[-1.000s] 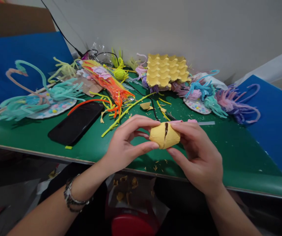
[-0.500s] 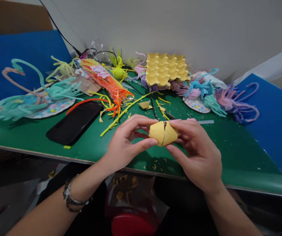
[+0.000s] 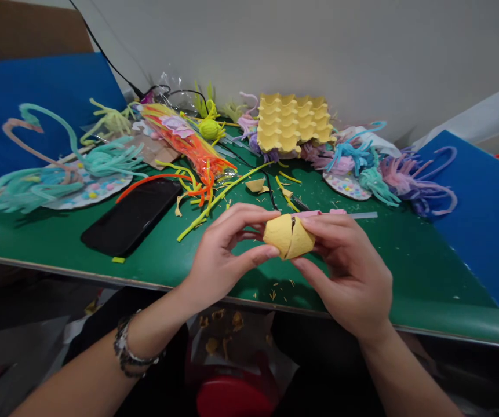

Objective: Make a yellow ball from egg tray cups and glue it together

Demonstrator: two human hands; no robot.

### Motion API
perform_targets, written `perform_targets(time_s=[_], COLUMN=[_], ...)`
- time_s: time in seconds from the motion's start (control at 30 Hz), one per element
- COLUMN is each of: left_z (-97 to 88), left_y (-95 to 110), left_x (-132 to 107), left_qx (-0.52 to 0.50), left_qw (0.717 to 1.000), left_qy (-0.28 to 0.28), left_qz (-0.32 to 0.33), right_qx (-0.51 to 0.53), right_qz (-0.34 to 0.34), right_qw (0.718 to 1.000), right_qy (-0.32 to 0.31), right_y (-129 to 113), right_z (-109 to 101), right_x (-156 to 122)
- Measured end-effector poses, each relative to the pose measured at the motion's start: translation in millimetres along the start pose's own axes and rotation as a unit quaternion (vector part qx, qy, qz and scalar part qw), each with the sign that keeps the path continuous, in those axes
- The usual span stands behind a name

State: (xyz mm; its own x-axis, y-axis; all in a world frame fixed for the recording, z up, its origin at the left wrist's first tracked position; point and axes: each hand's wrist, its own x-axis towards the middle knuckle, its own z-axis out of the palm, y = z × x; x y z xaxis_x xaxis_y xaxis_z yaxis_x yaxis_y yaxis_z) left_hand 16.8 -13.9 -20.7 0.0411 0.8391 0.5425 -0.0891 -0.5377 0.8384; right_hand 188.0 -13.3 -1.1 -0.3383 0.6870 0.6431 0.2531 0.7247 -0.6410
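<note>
Both of my hands pinch one yellow egg-carton cup (image 3: 288, 236) just above the near edge of the green mat (image 3: 427, 278). My left hand (image 3: 223, 255) grips its left side between thumb and fingers. My right hand (image 3: 349, 272) grips its right side the same way. The cup has a slit down its middle, and the two flaps overlap. A yellow egg carton (image 3: 293, 123) stands at the back of the mat, with small yellow scraps (image 3: 258, 185) lying in front of it.
A black phone (image 3: 131, 217) lies left of my hands. Pipe cleaners in a bag (image 3: 192, 147) and loose ones sprawl behind it. Decorated paper plates (image 3: 84, 191) (image 3: 348, 186) sit left and right. Blue sheets (image 3: 488, 220) flank the mat. A red bin (image 3: 232, 394) stands below.
The slit in the cup, gaping a second ago, is now pressed closed with its flaps overlapping. My hands have stayed in place.
</note>
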Motion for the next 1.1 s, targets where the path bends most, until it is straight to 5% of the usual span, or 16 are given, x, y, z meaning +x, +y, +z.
perform_targets(time_s=[0.57,0.83,1.1], left_z=[-6.6,-17.3,-19.5], left_y=[2.7,11.5,12.1], left_x=[1.7,4.6,1.9], left_qx=[0.074,0.267,0.311], left_qw=[0.988,0.931,0.909], left_qy=[-0.041,-0.070,-0.075], left_qz=[0.130,0.237,0.266], right_qx=[-0.112,-0.243,-0.282], right_qz=[-0.063,-0.170,-0.197], right_qw=[0.992,0.955,0.939], right_qy=[-0.001,0.022,0.018], right_y=[-8.2,-14.6,-15.0], right_z=[-2.3,-3.7,-4.3], right_x=[0.5,5.0,4.7])
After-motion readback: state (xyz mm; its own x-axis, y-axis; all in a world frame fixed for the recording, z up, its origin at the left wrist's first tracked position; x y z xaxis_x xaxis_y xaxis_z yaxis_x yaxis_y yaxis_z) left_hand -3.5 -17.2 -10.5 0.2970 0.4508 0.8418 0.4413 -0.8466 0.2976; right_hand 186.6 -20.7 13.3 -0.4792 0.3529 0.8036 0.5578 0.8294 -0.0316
